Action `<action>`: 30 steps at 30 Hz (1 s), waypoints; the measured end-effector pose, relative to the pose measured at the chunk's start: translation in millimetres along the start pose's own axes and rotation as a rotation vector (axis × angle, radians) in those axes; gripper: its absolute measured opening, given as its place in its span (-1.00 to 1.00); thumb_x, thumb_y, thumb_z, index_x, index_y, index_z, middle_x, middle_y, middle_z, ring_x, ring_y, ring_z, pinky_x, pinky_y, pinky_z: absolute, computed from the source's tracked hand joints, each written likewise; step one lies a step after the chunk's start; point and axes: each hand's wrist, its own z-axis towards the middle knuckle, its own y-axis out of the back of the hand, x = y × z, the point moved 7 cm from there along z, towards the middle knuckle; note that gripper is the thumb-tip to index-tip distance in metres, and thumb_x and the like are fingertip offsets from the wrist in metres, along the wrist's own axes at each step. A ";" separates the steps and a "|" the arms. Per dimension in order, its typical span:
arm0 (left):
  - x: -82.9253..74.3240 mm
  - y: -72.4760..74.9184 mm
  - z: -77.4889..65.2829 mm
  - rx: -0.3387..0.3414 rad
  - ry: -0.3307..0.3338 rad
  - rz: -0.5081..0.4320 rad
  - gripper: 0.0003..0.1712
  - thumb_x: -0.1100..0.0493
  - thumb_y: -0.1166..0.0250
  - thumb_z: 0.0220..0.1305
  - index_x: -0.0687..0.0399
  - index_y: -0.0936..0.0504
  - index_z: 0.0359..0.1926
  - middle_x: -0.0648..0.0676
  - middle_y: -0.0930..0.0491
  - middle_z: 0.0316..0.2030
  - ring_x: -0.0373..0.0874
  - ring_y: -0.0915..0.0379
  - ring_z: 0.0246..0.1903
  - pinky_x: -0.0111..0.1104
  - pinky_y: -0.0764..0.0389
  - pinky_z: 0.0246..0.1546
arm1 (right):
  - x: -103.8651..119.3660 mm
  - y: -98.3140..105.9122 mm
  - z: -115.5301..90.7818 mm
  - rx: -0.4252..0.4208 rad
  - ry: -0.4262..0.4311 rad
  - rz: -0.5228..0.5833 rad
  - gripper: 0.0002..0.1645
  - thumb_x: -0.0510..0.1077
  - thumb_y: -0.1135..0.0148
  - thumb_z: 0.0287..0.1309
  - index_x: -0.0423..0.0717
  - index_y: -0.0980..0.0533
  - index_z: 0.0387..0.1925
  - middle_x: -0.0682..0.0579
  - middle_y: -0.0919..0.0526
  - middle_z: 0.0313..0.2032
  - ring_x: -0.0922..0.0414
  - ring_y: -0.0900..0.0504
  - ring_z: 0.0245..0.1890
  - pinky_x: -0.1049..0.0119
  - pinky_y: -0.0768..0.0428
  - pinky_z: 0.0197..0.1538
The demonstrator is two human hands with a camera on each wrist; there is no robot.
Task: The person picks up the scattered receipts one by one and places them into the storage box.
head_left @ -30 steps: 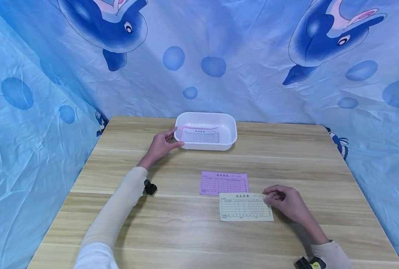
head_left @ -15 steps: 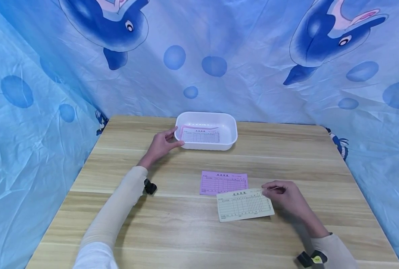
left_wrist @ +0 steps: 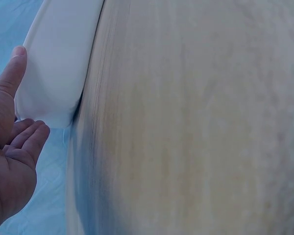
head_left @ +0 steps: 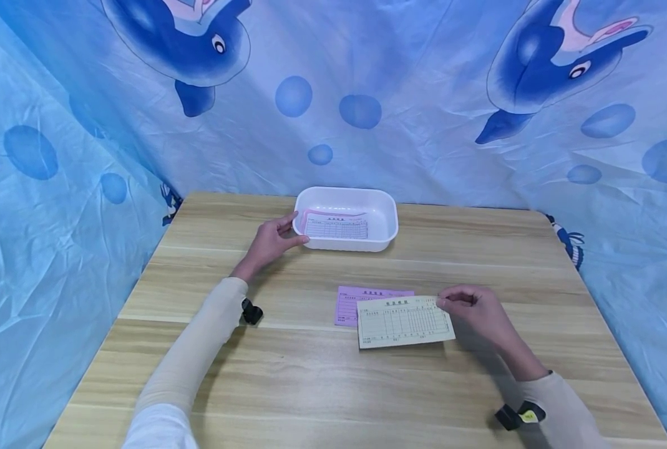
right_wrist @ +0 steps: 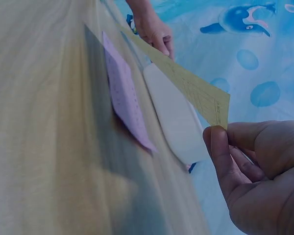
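Observation:
My right hand pinches the right upper corner of a pale yellow-green printed form slip, lifted and tilted above the table. In the right wrist view, thumb and finger meet on the corner of that slip. Behind and partly under it in the head view lies a pink-purple form slip. At the back, my left hand holds the left end of a white plastic tray, thumb at the front corner, fingers by the left side. Inside the tray rests a white form slip over a pink-edged one.
The wooden table ends at the back against a blue curtain printed with dolphins. More curtain hangs along both sides. The tray stands near the far edge.
The right hand has raised the yellow-green slip off the table and moved it away from me, so it covers more of the pink-purple slip. The left hand and tray have stayed put.

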 end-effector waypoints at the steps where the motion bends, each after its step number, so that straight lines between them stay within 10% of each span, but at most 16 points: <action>1: -0.1 0.2 -0.2 -0.002 0.000 -0.004 -0.01 -0.01 -0.58 0.13 0.16 -0.32 0.49 0.22 -0.33 0.45 0.09 -0.42 0.35 -0.35 -0.60 0.22 | 2.0 0.5 2.0 -0.008 0.001 0.010 -0.77 -0.11 -0.47 0.24 -0.18 -0.72 -0.16 -0.04 -0.80 -0.22 0.29 -0.74 -0.23 0.46 -0.73 -0.16; 30: -1.7 -1.6 -1.3 0.003 -0.008 0.002 -0.02 0.01 -0.56 0.15 0.17 -0.31 0.49 0.26 -0.30 0.46 0.12 -0.39 0.36 -0.31 -0.58 0.26 | 67.6 3.9 78.7 -0.218 0.031 0.172 -0.58 0.01 -0.46 0.25 -0.27 -0.69 -0.06 0.12 -0.77 -0.27 0.28 -0.73 -0.26 0.45 -0.76 -0.18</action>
